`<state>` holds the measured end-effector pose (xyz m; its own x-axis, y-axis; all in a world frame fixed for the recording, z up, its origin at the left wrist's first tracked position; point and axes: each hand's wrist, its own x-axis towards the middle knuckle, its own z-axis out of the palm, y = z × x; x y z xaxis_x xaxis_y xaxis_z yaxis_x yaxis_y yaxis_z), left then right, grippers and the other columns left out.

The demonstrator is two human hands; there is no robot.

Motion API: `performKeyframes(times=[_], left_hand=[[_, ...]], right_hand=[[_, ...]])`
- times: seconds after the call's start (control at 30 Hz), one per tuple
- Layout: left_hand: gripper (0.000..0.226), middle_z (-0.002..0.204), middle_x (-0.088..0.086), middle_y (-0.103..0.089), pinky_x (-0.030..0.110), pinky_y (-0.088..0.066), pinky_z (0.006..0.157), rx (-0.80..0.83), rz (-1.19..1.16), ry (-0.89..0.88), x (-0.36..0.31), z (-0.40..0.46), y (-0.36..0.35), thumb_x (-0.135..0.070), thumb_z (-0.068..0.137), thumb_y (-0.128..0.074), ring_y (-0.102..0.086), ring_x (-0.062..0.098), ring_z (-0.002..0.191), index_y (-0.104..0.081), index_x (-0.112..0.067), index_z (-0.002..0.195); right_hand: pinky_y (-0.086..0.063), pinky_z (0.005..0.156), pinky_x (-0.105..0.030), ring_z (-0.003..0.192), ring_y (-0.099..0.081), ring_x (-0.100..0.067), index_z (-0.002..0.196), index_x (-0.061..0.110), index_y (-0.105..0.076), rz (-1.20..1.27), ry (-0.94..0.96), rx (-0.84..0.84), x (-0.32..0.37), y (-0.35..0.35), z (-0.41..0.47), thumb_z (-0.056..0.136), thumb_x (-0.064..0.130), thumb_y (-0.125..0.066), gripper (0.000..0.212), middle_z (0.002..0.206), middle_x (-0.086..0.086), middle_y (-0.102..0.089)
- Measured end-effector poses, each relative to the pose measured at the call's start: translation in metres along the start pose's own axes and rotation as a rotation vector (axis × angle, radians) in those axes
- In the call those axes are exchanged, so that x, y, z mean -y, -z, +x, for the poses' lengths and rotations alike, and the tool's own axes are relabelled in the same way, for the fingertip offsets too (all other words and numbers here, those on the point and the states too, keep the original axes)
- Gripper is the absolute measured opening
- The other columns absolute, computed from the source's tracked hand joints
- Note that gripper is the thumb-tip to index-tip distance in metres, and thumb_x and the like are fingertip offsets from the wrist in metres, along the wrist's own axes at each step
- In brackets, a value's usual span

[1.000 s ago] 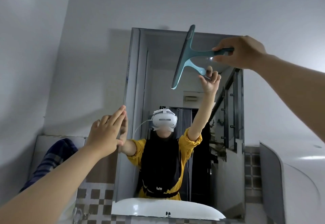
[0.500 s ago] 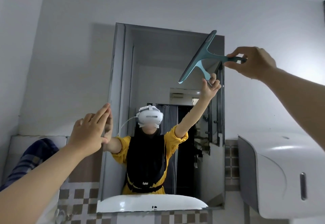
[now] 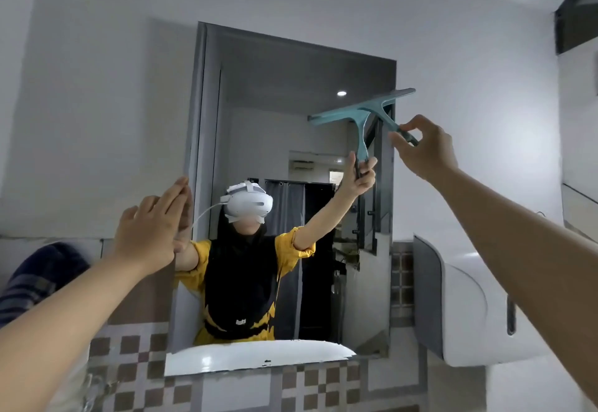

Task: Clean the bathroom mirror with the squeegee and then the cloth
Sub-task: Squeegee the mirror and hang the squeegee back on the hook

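The mirror (image 3: 259,114) is smooth, shiny glass with a grey edge strip that looks like dull metal. The squeegee (image 3: 362,114) at the mirror's top right corner looks like smooth blue-green plastic, a little shiny. The wall (image 3: 97,88) around the mirror is flat, dull paint. Below it, the tiles (image 3: 136,353) look hard and smooth. The white box (image 3: 469,308) beside the mirror's right edge is shiny plastic. The striped cloth (image 3: 29,282) looks soft.

My right hand (image 3: 424,149) covers the squeegee (image 3: 362,114) handle's end. My left hand (image 3: 152,230) hides part of the mirror (image 3: 291,65) edge. The dispenser (image 3: 469,308) runs behind my right forearm.
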<state>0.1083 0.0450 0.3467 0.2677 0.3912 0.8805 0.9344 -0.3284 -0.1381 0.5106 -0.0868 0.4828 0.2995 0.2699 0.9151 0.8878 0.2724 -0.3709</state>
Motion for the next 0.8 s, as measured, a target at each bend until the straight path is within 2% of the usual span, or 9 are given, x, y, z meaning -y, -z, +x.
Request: performKeyframes(times=[0.07,0.17,0.23,0.33,0.47,0.6,0.7,0.73,0.8], left_hand=[[0.083,0.155,0.006,-0.021,0.043,-0.048,0.067,0.005,0.024,-0.017,0.005,0.000,-0.007,-0.010,0.061,-0.068,-0.052,0.035,0.094,-0.035,-0.003,0.137],[0.084,0.158,-0.001,-0.003,0.050,-0.050,0.073,-0.005,0.006,-0.061,0.012,0.003,-0.014,-0.009,0.061,-0.063,-0.050,0.039,0.104,-0.028,-0.006,0.137],[0.087,0.158,-0.004,0.003,0.052,-0.050,0.075,0.000,-0.004,-0.076,0.013,0.004,-0.015,-0.010,0.059,-0.065,-0.049,0.037,0.107,-0.026,-0.008,0.137],[0.095,0.158,-0.004,-0.004,0.045,-0.049,0.074,0.020,0.007,-0.034,0.009,0.001,-0.009,-0.026,0.060,-0.077,-0.048,0.031,0.101,-0.028,-0.007,0.140],[0.101,0.157,-0.009,0.007,0.045,-0.043,0.085,0.042,-0.045,-0.040,0.007,0.000,-0.004,-0.034,0.068,-0.075,-0.040,0.029,0.115,-0.016,-0.013,0.146],[0.101,0.157,-0.007,0.004,0.048,-0.043,0.086,0.037,-0.077,-0.058,0.011,-0.001,-0.003,-0.031,0.065,-0.078,-0.041,0.032,0.118,-0.018,-0.012,0.145],[0.103,0.157,-0.005,-0.007,0.050,-0.045,0.081,0.003,-0.106,-0.070,0.015,-0.002,-0.008,-0.026,0.060,-0.081,-0.045,0.034,0.113,-0.024,-0.011,0.144],[0.104,0.157,-0.005,-0.008,0.050,-0.046,0.081,-0.007,-0.116,-0.076,0.016,-0.002,-0.009,-0.025,0.059,-0.082,-0.046,0.034,0.113,-0.023,-0.011,0.144],[0.106,0.157,-0.004,-0.010,0.049,-0.046,0.081,-0.030,-0.127,-0.093,0.018,-0.001,-0.011,-0.025,0.059,-0.082,-0.046,0.034,0.113,-0.022,-0.011,0.145]], right_hand=[[-0.046,0.057,-0.027,0.066,-0.059,-0.021,0.100,0.017,-0.059,0.040,-0.023,-0.021,0.011,-0.010,-0.008,0.090,0.037,-0.059,0.022,0.088,0.000,-0.062],[-0.049,0.065,-0.033,0.076,-0.058,-0.022,0.100,0.014,-0.058,0.097,-0.080,-0.059,0.029,-0.025,-0.021,0.092,0.033,-0.057,0.021,0.091,0.000,-0.058],[-0.042,0.068,-0.029,0.079,-0.054,-0.018,0.102,0.011,-0.058,0.121,-0.123,-0.097,0.039,-0.034,-0.030,0.092,0.032,-0.056,0.023,0.091,0.001,-0.057],[-0.043,0.072,-0.028,0.080,-0.055,-0.016,0.103,0.012,-0.060,0.190,-0.194,-0.142,0.050,-0.047,-0.042,0.091,0.033,-0.058,0.025,0.093,0.004,-0.059],[-0.059,0.069,-0.049,0.072,-0.069,-0.029,0.092,0.020,-0.057,0.318,-0.300,-0.197,0.063,-0.067,-0.056,0.085,0.039,-0.062,0.021,0.081,0.010,-0.058],[-0.059,0.069,-0.053,0.073,-0.070,-0.030,0.077,0.030,-0.048,0.454,-0.421,-0.252,0.083,-0.091,-0.068,0.082,0.038,-0.065,0.019,0.084,0.004,-0.061],[-0.058,0.061,-0.036,0.065,-0.065,-0.018,0.088,0.020,-0.051,0.542,-0.485,-0.294,0.104,-0.109,-0.076,0.086,0.032,-0.064,0.018,0.080,0.004,-0.057],[-0.051,0.053,-0.026,0.059,-0.059,-0.010,0.095,0.015,-0.051,0.570,-0.509,-0.300,0.111,-0.113,-0.078,0.088,0.030,-0.063,0.020,0.078,0.006,-0.053],[-0.037,0.047,-0.018,0.055,-0.049,-0.004,0.101,0.011,-0.049,0.616,-0.548,-0.312,0.124,-0.122,-0.083,0.091,0.028,-0.060,0.023,0.076,0.007,-0.048]])
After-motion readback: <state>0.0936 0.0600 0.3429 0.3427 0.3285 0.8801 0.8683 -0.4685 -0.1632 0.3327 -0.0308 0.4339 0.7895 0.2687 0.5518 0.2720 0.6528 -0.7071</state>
